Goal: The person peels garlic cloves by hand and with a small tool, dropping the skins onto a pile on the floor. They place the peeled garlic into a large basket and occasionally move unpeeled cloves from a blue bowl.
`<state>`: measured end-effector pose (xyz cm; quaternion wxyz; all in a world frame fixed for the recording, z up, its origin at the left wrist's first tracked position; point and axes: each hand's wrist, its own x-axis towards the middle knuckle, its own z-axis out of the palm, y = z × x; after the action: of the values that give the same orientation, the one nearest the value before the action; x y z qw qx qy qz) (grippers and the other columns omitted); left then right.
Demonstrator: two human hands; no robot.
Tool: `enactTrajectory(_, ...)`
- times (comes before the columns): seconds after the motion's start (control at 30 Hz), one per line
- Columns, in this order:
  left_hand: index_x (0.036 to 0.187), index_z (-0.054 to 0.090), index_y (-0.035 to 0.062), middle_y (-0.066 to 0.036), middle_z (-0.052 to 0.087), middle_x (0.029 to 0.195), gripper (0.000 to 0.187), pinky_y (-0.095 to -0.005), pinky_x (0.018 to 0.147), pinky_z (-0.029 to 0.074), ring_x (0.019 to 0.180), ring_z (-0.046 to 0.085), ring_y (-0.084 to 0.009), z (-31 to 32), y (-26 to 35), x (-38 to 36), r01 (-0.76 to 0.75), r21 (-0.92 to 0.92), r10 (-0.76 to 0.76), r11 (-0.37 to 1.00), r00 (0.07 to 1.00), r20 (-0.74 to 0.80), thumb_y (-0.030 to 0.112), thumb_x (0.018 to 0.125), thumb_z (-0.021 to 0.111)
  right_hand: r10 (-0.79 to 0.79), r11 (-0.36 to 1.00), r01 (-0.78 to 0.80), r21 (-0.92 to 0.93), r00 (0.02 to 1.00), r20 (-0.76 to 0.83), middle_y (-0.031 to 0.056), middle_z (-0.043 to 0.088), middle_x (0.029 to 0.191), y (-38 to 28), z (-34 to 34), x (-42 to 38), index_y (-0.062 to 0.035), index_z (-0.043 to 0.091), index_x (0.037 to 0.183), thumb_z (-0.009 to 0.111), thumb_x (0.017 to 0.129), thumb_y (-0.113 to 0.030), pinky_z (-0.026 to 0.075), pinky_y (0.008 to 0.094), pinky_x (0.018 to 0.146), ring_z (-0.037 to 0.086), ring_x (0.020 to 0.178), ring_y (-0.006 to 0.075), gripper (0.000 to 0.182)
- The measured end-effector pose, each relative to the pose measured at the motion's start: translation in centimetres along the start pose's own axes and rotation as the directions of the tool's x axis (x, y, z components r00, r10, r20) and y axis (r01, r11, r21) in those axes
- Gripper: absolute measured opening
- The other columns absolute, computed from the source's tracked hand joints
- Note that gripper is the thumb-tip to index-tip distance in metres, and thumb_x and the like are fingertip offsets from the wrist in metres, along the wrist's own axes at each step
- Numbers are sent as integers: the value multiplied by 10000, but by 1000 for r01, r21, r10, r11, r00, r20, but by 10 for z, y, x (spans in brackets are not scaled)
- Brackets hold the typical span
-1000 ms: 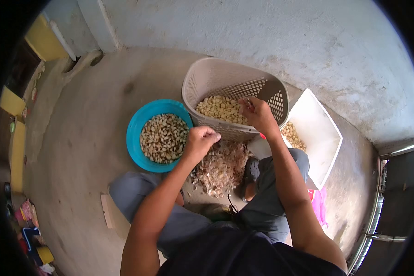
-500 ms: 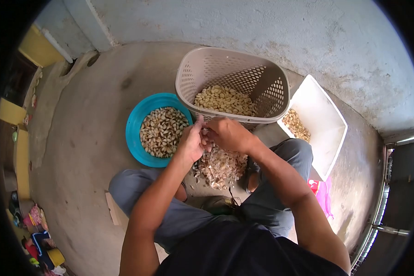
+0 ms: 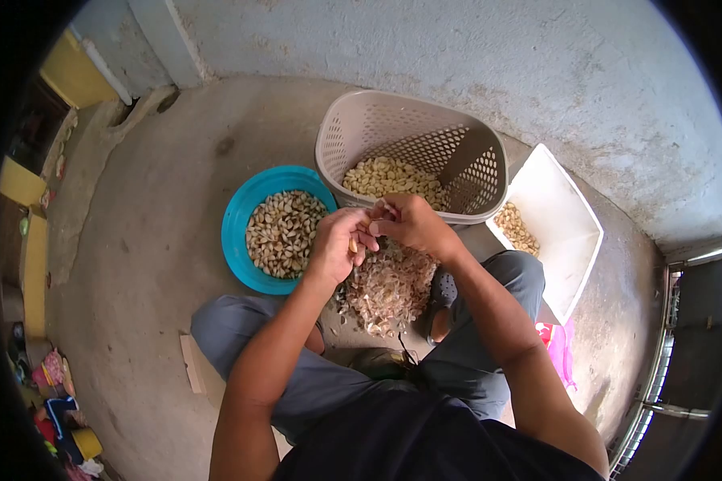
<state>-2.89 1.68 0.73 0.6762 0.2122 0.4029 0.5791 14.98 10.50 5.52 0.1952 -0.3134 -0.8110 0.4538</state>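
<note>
My left hand [image 3: 341,243] is closed around a garlic clove [image 3: 353,245] that shows between its fingers. Touching it, my right hand [image 3: 409,224] is pinched, and what it holds is too small to name. Both hands are over a heap of papery peelings [image 3: 387,289]. To their left, a turquoise basin [image 3: 237,255] holds unpeeled cloves [image 3: 285,232]. Beyond the hands stands a beige perforated basket [image 3: 473,132] with pale peeled cloves [image 3: 393,176] in it.
A white box [image 3: 565,232] at the right has some cloves [image 3: 515,228] in its near left corner. Pink cloth [image 3: 561,353] lies beside my right knee. A wall [image 3: 489,56] rises behind the basket. Assorted items [image 3: 64,417] lie at the lower left.
My hands have shifted slightly, and the left fingers have turned so that a clove shows. The whole view has moved a little.
</note>
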Motion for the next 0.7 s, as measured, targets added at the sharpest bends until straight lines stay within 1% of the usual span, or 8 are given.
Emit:
enactTrajectory(0.03,1074,615,13,-136,690,876,258,-237,378,423,651,676,-176,-2,1,1,0,-49,-1,999,1000,-16,260,1047,543,32,994,-32,100,999,9,194,636,756,-3,-3,1,25,685,1037,701,853,-103,492,448,686,613,710,391,225)
enactTrajectory(0.13,1082,590,48,-162,708,914,217,-244,411,447,642,677,-189,-9,6,4,-6,-152,1,988,999,-36,256,1050,537,-229,965,219,-142,972,-59,174,626,789,9,-5,2,23,653,1151,683,905,-99,476,424,693,571,706,350,276)
enactTrajectory(0.23,1053,590,72,-163,710,927,195,-245,408,439,660,682,-182,-7,11,2,-14,-138,8,990,999,-46,261,1058,540,-288,928,259,-268,955,-75,198,630,825,15,-3,-3,29,620,1155,662,952,-107,476,422,714,587,744,344,248)
enactTrajectory(0.33,1042,589,86,-126,694,891,186,-244,411,428,641,660,-165,2,14,-1,-25,-129,16,991,998,-65,266,1065,546,-82,996,81,-42,996,-26,214,641,828,9,-5,-8,38,597,1108,651,976,-110,486,437,715,620,765,351,206)
enactTrajectory(0.43,1033,597,85,-75,659,847,176,-244,415,421,612,626,-146,2,8,-1,-15,-120,1,993,994,-112,253,1063,555,14,1000,-13,23,998,-67,240,649,839,-20,0,-12,45,567,1065,668,981,-139,500,454,717,668,807,368,227)
enactTrajectory(0.47,1030,599,84,-62,647,838,172,-244,415,421,607,618,-141,1,6,-1,0,-140,-13,990,996,-94,247,1062,557,-136,987,143,69,986,-98,270,658,852,-10,11,-11,54,560,1050,667,993,-182,511,458,718,689,826,398,265)
enactTrajectory(0.57,1031,609,78,-35,624,825,163,-247,416,421,601,602,-128,5,2,-3,37,-191,-50,981,997,-64,231,1059,560,-89,991,89,-98,996,4,287,661,864,-9,14,-6,59,560,1060,669,994,-224,512,459,724,683,840,434,310)
enactTrajectory(0.7,1097,623,37,-41,633,849,172,-239,396,422,609,608,-114,8,7,-4,-5,-163,-5,987,998,-57,190,1061,555,-3,999,1,-51,1000,-28,286,656,855,-9,6,2,46,585,1007,664,997,-269,500,485,724,658,826,464,325)
